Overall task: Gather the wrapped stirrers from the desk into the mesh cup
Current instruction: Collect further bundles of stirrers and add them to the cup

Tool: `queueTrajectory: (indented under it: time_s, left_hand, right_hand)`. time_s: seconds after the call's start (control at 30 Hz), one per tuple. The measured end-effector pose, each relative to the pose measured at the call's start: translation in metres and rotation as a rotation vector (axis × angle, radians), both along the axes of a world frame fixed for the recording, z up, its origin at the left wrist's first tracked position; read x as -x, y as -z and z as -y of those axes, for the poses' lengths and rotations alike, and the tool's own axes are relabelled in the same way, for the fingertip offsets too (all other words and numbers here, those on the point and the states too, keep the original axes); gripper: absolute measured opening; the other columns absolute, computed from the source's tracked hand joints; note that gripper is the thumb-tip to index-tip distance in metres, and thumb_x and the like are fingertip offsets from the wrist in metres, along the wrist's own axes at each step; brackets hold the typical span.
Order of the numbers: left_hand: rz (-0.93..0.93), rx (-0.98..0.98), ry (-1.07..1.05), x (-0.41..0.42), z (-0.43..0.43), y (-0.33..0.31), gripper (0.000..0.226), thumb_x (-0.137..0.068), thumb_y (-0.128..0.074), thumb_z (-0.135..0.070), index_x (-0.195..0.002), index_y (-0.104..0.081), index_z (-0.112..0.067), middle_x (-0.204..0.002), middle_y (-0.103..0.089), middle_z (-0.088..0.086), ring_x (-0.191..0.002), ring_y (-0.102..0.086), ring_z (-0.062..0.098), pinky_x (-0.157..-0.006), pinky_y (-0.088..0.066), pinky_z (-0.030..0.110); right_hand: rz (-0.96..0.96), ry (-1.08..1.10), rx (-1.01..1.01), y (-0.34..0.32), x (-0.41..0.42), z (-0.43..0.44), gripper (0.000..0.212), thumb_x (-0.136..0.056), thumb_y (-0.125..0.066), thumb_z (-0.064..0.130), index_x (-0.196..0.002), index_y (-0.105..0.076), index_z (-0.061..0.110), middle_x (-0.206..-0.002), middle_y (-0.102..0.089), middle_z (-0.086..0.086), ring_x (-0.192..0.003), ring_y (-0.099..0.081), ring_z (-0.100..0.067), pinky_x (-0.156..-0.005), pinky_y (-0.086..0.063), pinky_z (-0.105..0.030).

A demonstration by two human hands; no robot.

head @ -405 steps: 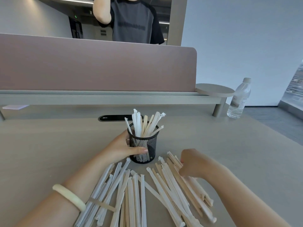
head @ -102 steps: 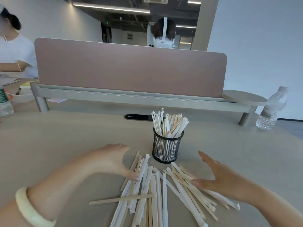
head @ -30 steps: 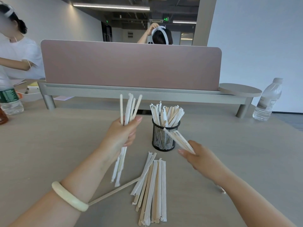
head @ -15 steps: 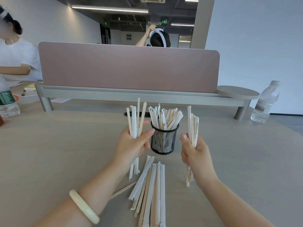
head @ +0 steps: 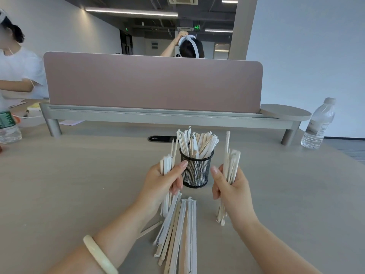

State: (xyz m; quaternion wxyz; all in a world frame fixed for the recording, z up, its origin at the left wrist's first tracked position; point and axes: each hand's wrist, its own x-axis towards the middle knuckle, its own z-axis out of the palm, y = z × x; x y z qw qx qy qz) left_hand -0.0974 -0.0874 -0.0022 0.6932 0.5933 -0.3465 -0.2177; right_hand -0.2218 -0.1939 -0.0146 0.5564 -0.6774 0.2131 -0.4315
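A clear water bottle (head: 319, 124) is seen standing well right of the fingers; a pink divider (head: 154, 84) beyond them.

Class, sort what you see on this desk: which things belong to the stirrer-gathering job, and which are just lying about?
Job: black mesh cup; stirrer bundle in left hand; bundle in right hand; wrapped stirrers on desk.
Lying about: clear water bottle; green-labelled bottle; pink divider.

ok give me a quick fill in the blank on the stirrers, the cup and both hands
1. Each hand, the left hand and the right hand, grips a bundle held ____.
2. The mesh cup stands ____ the two hands.
3. The stirrers left on the desk lie ____ the cup, towards the camera.
4. The bracelet is on the ____ wrist.

Missing words: upright; between; in front of; left
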Motion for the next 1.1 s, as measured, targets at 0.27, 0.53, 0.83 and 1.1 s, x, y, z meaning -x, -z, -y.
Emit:
queueTrajectory:
  time_s: [0.27, 0.53, 0.83, 1.1]
  left_hand:
    - [0.071, 0.007, -0.043, -0.002, 0.000, -0.005, 0.057, -0.090, -0.055, -0.020, -0.038, -0.035, -0.008, -0.031, -0.031, -0.003, -0.030, -0.027, 0.010, -0.041, -0.033, 0.017]
    - [0.034, 0.017, -0.027, -0.004, -0.001, -0.004, 0.055, -0.088, -0.056, -0.015, -0.034, -0.051, -0.019, -0.042, -0.052, 0.006, -0.032, -0.041, 0.012, -0.049, -0.044, 0.022]
    - [0.265, -0.086, -0.045, -0.024, -0.007, -0.003, 0.047, -0.093, -0.047, -0.015, -0.046, -0.044, -0.011, -0.059, -0.065, 0.005, -0.056, -0.059, 0.008, -0.070, -0.046, 0.017]
    - [0.338, -0.166, -0.070, -0.034, -0.002, 0.002, 0.045, -0.081, -0.044, -0.040, -0.040, -0.047, -0.023, -0.065, -0.061, 0.022, -0.066, -0.054, 0.029, -0.076, -0.043, 0.027]
  right_hand:
    - [-0.014, -0.037, -0.091, -0.005, 0.001, 0.008, 0.038, -0.087, -0.060, 0.031, -0.061, -0.038, 0.015, -0.040, -0.038, 0.005, -0.042, -0.033, -0.014, -0.050, -0.035, -0.028]
    - [-0.176, -0.087, -0.060, -0.006, 0.008, 0.009, 0.039, -0.088, -0.056, 0.037, -0.063, -0.051, 0.008, -0.056, -0.057, -0.006, -0.048, -0.050, -0.004, -0.057, -0.039, -0.016]
    - [-0.384, 0.017, 0.209, -0.004, 0.019, 0.025, 0.043, -0.090, -0.053, 0.033, -0.065, -0.053, -0.003, -0.064, -0.040, -0.008, -0.055, -0.037, -0.013, -0.051, -0.029, -0.021]
    - [-0.035, 0.220, 0.018, -0.062, 0.002, 0.037, 0.038, -0.090, -0.055, 0.033, -0.057, -0.055, 0.015, -0.057, -0.044, -0.005, -0.053, -0.041, -0.018, -0.056, -0.035, -0.028]
